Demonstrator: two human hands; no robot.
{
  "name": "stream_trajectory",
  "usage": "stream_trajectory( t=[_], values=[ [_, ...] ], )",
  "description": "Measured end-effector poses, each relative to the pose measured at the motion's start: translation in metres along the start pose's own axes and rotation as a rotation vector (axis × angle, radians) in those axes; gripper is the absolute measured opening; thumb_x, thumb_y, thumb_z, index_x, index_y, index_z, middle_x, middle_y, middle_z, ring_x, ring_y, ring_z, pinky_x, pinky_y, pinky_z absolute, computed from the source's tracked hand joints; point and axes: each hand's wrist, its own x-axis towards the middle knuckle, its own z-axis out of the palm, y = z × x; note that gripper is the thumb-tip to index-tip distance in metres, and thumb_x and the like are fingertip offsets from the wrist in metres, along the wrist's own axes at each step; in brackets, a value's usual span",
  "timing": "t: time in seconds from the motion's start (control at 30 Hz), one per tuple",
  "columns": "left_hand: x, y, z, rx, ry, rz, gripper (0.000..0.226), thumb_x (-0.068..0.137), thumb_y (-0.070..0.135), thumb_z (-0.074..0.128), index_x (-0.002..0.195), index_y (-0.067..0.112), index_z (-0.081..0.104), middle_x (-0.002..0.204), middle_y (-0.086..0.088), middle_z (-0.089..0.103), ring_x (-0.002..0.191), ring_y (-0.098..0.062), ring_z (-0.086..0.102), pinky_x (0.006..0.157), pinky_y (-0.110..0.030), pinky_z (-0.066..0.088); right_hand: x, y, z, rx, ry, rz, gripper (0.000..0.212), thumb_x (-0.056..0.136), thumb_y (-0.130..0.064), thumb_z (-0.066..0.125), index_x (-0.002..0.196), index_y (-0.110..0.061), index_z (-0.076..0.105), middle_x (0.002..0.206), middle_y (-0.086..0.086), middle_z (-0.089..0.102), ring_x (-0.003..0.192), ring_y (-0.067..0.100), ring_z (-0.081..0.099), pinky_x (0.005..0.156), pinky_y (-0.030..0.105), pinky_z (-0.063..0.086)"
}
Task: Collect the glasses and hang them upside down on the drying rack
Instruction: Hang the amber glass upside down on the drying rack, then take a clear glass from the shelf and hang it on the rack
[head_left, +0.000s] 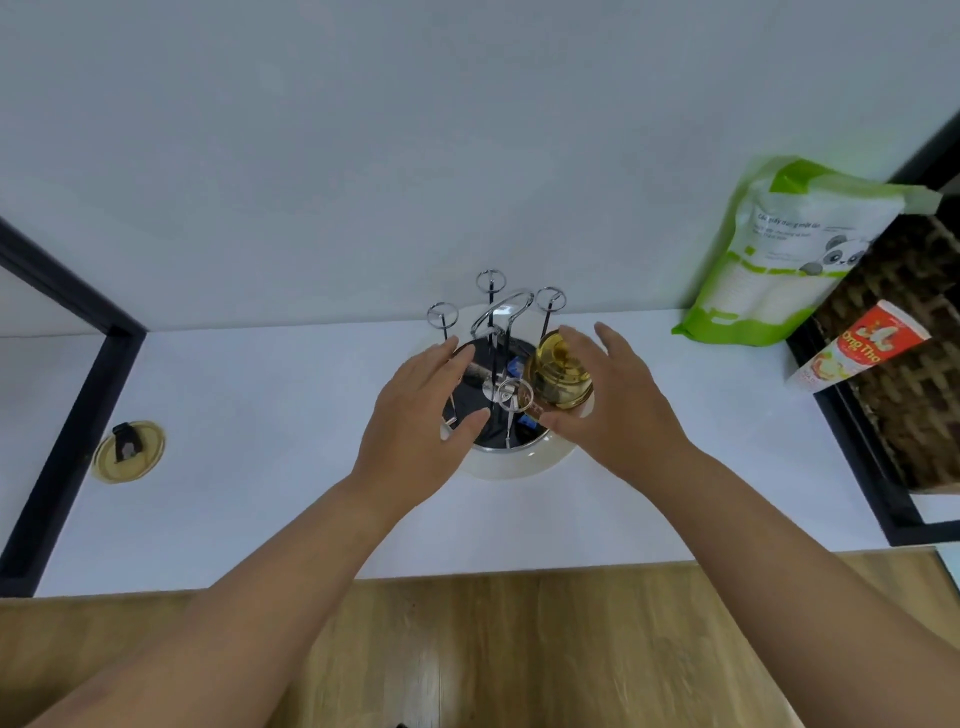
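Observation:
A chrome drying rack (492, 322) with ring-topped prongs and a loop handle stands on a round white base (511, 462) at the middle of the white counter. An amber glass (557, 375) sits upside down over the rack's right side. My right hand (618, 400) is at that glass, thumb and fingers curved loosely around it and touching its right side. My left hand (426, 410) hovers over the rack's left side with fingers apart, holding nothing.
A yellow lid with a black tab (128, 451) lies on the counter at the left. A green and white pouch (784, 254) leans on the wall at the right, beside a red carton (860, 345) and a woven basket (904, 353). Black frame bars stand at both sides.

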Motion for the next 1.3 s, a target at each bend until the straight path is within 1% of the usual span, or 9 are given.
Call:
stream_trajectory(
  t=[0.13,0.33,0.43,0.57,0.7,0.83,1.03,1.17,1.3],
  values=[
    [0.012,0.017,-0.027,-0.037,0.087,0.025,0.052,0.096,0.036,0.069,0.146,0.027,0.056,0.149,0.011,0.053,0.139,-0.007,0.041,0.114,-0.032,0.035,-0.001,-0.008,-0.027,-0.015,0.01,-0.014,0.099,0.082,-0.037,0.084,0.161,-0.041,0.025,0.173,0.002,0.015,0.158,0.025,0.016,0.115,0.042,0.034],
    [0.036,0.076,-0.083,-0.07,0.117,0.111,0.048,0.097,0.034,0.069,0.143,0.028,0.058,0.148,0.013,0.054,0.139,-0.006,0.04,0.113,-0.027,0.034,-0.01,-0.036,-0.1,-0.002,0.066,-0.041,0.104,0.081,-0.039,0.085,0.163,-0.041,0.021,0.172,0.004,0.018,0.159,0.022,0.013,0.119,0.041,0.03],
    [0.048,0.117,-0.125,-0.053,0.129,0.162,0.053,0.098,0.038,0.067,0.148,0.03,0.053,0.153,0.014,0.049,0.143,-0.004,0.036,0.114,-0.025,0.028,-0.018,-0.057,-0.149,0.016,0.128,-0.079,0.1,0.084,-0.047,0.081,0.163,-0.04,0.021,0.171,0.004,0.023,0.159,0.02,0.014,0.122,0.037,0.025],
    [0.055,0.182,-0.196,-0.049,0.149,0.219,0.057,0.098,0.047,0.06,0.152,0.035,0.046,0.156,0.017,0.043,0.145,-0.003,0.032,0.117,-0.027,0.026,-0.04,-0.098,-0.225,0.051,0.231,-0.139,0.084,0.093,-0.057,0.066,0.162,-0.039,0.023,0.17,-0.002,0.028,0.158,0.017,0.018,0.124,0.035,0.019],
    [0.053,0.251,-0.272,-0.048,0.186,0.292,0.059,0.099,0.052,0.054,0.155,0.036,0.041,0.156,0.019,0.043,0.145,-0.003,0.032,0.116,-0.027,0.027,-0.076,-0.143,-0.306,0.1,0.332,-0.211,0.08,0.091,-0.071,0.053,0.16,-0.041,0.028,0.167,-0.009,0.034,0.155,0.013,0.025,0.125,0.041,0.027],
    [0.047,0.315,-0.334,-0.088,0.197,0.36,0.055,0.102,0.05,0.051,0.154,0.037,0.042,0.154,0.018,0.045,0.144,-0.006,0.035,0.115,-0.029,0.029,-0.125,-0.184,-0.377,0.136,0.413,-0.262,0.087,0.083,-0.084,0.048,0.158,-0.044,0.033,0.163,-0.013,0.038,0.151,0.009,0.032,0.123,0.038,0.03],
    [0.011,0.381,-0.391,-0.091,0.166,0.505,0.054,0.103,0.049,0.051,0.154,0.036,0.042,0.155,0.016,0.045,0.144,-0.007,0.035,0.112,-0.026,0.027,-0.205,-0.222,-0.438,0.143,0.579,-0.243,0.076,0.092,-0.073,0.053,0.158,-0.038,0.037,0.162,-0.013,0.04,0.149,0.006,0.035,0.113,0.024,0.026],
    [-0.02,0.411,-0.41,-0.096,0.147,0.603,0.054,0.102,0.05,0.05,0.154,0.037,0.041,0.156,0.016,0.044,0.145,-0.007,0.033,0.114,-0.027,0.027,-0.266,-0.233,-0.46,0.173,0.669,-0.209,0.074,0.094,-0.07,0.054,0.158,-0.038,0.038,0.162,-0.011,0.04,0.15,0.007,0.033,0.121,0.032,0.028],
    [-0.045,0.447,-0.414,-0.124,0.116,0.693,0.055,0.102,0.052,0.049,0.154,0.038,0.041,0.155,0.017,0.044,0.144,-0.008,0.035,0.114,-0.029,0.029,-0.325,-0.235,-0.477,0.208,0.727,-0.172,0.074,0.094,-0.071,0.053,0.158,-0.039,0.037,0.163,-0.01,0.041,0.149,0.008,0.036,0.121,0.036,0.031]
  ],
)
